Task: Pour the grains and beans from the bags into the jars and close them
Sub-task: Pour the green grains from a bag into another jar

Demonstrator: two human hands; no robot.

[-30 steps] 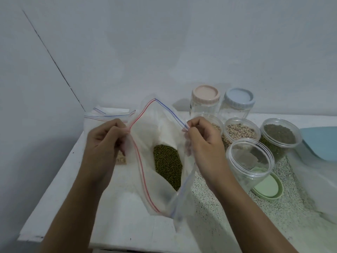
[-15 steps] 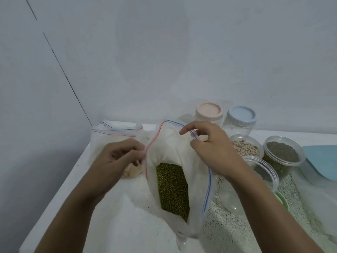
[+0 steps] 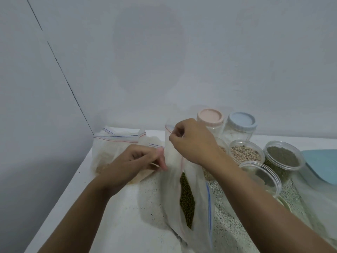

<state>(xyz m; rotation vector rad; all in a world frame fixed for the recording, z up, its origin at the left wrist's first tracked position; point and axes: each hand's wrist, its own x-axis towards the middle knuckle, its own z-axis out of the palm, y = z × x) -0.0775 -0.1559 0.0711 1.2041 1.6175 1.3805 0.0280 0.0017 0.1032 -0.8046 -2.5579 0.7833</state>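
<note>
At frame centre, left hand [image 3: 134, 161] and right hand [image 3: 193, 143] pinch the limp, bean-weighted bag [image 3: 171, 194] at its zip rim, seemingly the surest hold.

Jars [image 3: 244, 154] crowded right of the bag [image 3: 198, 207], tabletop [image 3: 109, 225] room front-left.

The bag [image 3: 171, 189] is upright over the desk [image 3: 109, 216], with beans [image 3: 186, 196] in it. The left grip [image 3: 131, 165] pinches the bag's left edge, and the right grip [image 3: 193, 141] pinches its top rim. Left of the bag and further back lie other bags [image 3: 113, 147]. Behind the bag to its right stand the first lidded jar [image 3: 209, 118] and, further right, the second lidded jar [image 3: 240, 125]. Right of the bag stand the grain jar [image 3: 245, 152], the bean jar [image 3: 283, 157] further right, and the front jar [image 3: 260, 178] nearest the person
</note>
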